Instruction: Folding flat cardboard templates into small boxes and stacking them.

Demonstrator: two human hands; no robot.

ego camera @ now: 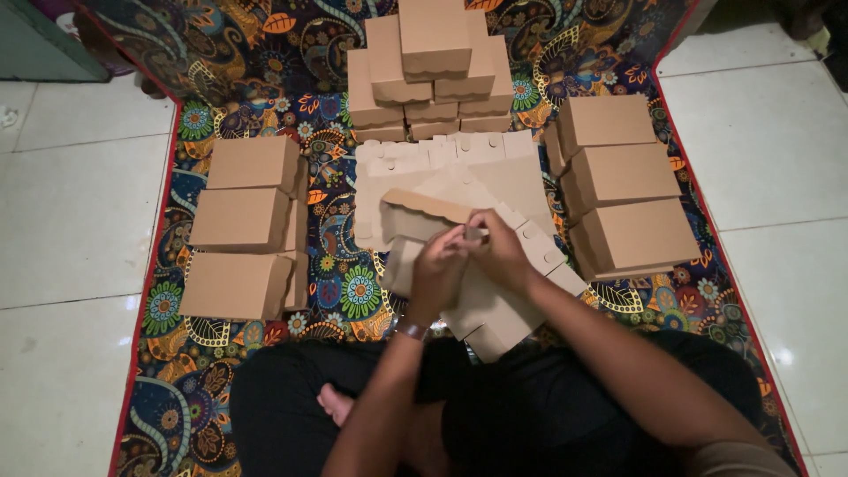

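While my left hand and right hand pinch the half-folded brown cardboard box blank mid-mat, I'd crease flaps squarely.

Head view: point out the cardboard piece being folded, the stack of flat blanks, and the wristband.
cardboard piece (495, 309), head view, on its lower panel below the hands
stack of flat blanks (521, 181), head view, on the bare top sheet
wristband (411, 329), head view, on the left wrist

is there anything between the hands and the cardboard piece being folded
No, nothing visible does. The left hand and right hand both already grip the half-folded cardboard box directly, above the flat cardboard sheets.
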